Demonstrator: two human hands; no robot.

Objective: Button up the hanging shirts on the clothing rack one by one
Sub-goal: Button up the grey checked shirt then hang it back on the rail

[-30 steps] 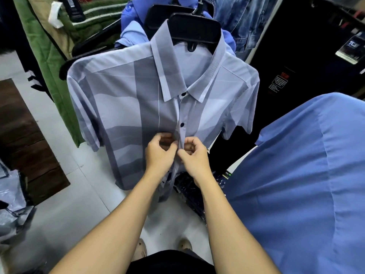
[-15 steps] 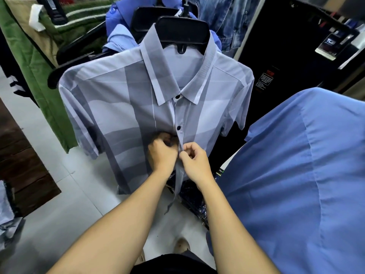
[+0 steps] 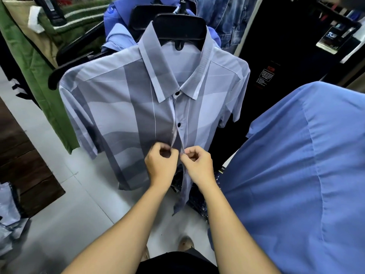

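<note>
A grey-and-white patterned short-sleeved shirt (image 3: 122, 115) hangs on a black hanger (image 3: 178, 29) straight ahead. Its collar button and the dark button (image 3: 179, 124) below it are fastened. Under that the front gapes slightly. My left hand (image 3: 161, 164) pinches the left front edge at mid-chest. My right hand (image 3: 197, 165) pinches the right front edge beside it. Both hands nearly touch at the placket. The button between the fingers is hidden.
A plain blue shirt (image 3: 296, 175) hangs close at the right. Behind are a green garment (image 3: 39, 91), blue shirts (image 3: 118, 36) and denim (image 3: 227, 16) on the rack. Light floor tiles (image 3: 65, 204) lie below, with a dark wooden strip at the left.
My hands have stayed at mid-chest on the placket; the two front edges now spread a little apart above my fingers. The view shifted slightly.
</note>
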